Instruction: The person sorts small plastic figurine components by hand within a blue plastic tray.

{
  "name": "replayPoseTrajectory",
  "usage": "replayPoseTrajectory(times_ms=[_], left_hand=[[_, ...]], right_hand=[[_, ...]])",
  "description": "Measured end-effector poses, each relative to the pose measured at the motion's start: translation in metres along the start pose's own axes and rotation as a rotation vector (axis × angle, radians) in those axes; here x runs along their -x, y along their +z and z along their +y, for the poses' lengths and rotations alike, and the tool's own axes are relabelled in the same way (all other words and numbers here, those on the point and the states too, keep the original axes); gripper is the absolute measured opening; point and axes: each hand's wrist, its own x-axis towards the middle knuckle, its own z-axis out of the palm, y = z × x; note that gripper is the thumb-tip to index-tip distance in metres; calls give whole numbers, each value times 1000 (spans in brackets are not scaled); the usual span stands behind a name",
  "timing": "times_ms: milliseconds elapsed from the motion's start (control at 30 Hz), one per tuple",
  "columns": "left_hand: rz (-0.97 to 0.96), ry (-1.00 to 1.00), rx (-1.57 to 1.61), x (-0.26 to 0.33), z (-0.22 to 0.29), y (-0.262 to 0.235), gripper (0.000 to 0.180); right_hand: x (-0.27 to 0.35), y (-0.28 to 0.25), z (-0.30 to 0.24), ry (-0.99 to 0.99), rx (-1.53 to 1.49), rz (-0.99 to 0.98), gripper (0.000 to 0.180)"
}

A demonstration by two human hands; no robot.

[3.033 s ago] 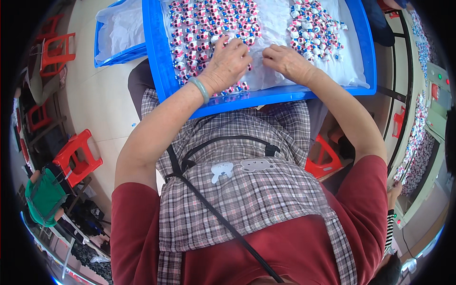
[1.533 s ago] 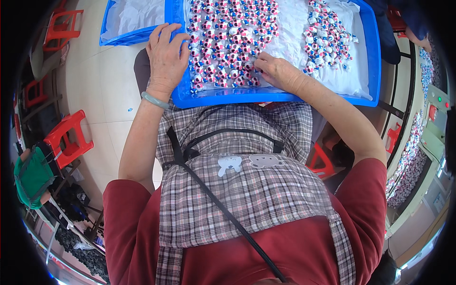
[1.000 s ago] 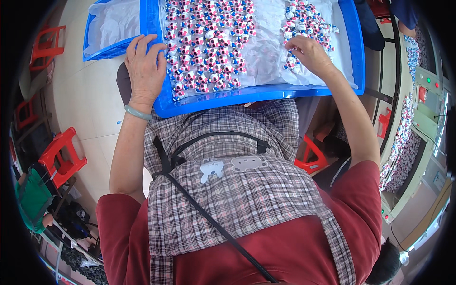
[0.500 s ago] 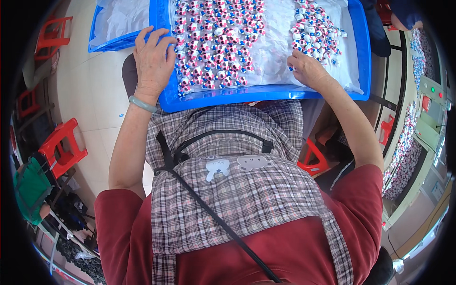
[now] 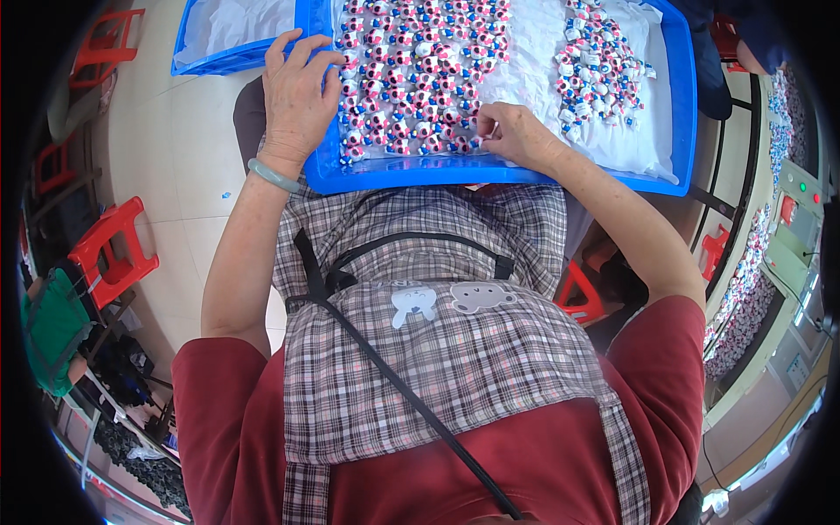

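Across my lap lies a large blue tray (image 5: 686, 96) lined with white sheet. On its left side, small white, pink and blue figurines (image 5: 411, 83) lie in close rows; a looser heap of the same figurines (image 5: 602, 79) is on the right. My left hand (image 5: 299, 101) rests at the tray's left edge, fingers spread, holding nothing. At the near right end of the rows, my right hand (image 5: 522, 138) has thumb and fingers pinched together on a small figurine, mostly hidden by the fingertips.
A smaller blue tray (image 5: 188, 66) with white lining adjoins on the left. Red stools (image 5: 127, 249) stand on the tiled floor. Along the right runs a long bench (image 5: 744, 293) covered with small coloured pieces. Another person's dark-clothed leg (image 5: 707, 74) is close to the tray's far right corner.
My right hand has moved left and nearer to me, from the heap to the near end of the rows. The left hand stays at the tray's edge.
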Motion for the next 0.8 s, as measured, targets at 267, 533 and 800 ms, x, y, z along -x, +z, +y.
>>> replayPoseTrajectory(times_ms=[267,533,800], left_hand=[[8,1,1,-1,0,1,15],[-26,-9,19,-1,3,-4,15],[0,-10,1,-4,0,-3,21]], right_hand=[[5,-2,8,92,-155,-20,13],[18,-27,14,128,-398,-67,16],[51,-66,32,273,-83,133,18]])
